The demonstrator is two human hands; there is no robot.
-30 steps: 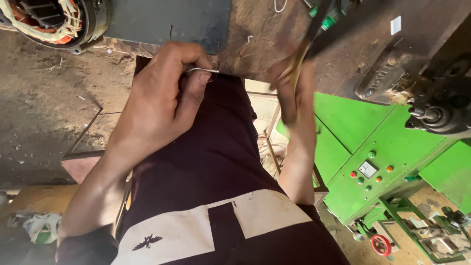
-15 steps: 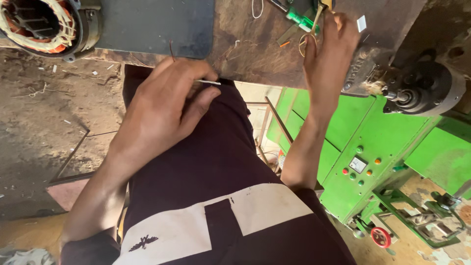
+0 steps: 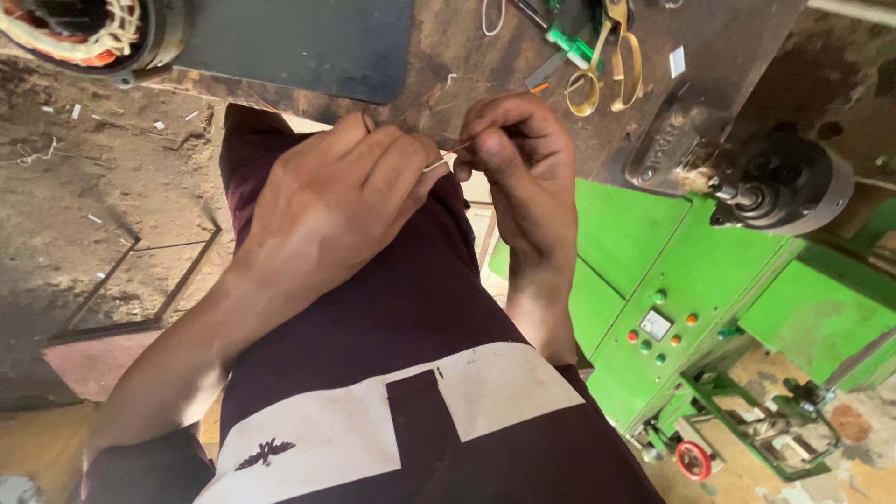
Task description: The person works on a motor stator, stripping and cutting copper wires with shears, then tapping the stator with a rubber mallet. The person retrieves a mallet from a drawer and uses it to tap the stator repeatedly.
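Right hand (image 3: 518, 173) now back down from the scissors (image 3: 611, 58), pinching shut on the thin wire (image 3: 446, 157) beside the left hand (image 3: 341, 201), also pinching it.

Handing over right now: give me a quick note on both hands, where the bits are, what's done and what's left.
Left hand: fingertips pinched on one end of a thin pale sliver, held over the lap at the bench edge.
Right hand: thumb and forefinger pinch the sliver's other end; both hands meet on it.
On the bench: yellow-handled scissors, a green-handled tool, a dark mat, and a wound motor stator at the far left corner.
Done: sliver is picked up and gripped at both ends.
Left: it is not yet placed anywhere; the scissors lie untouched.
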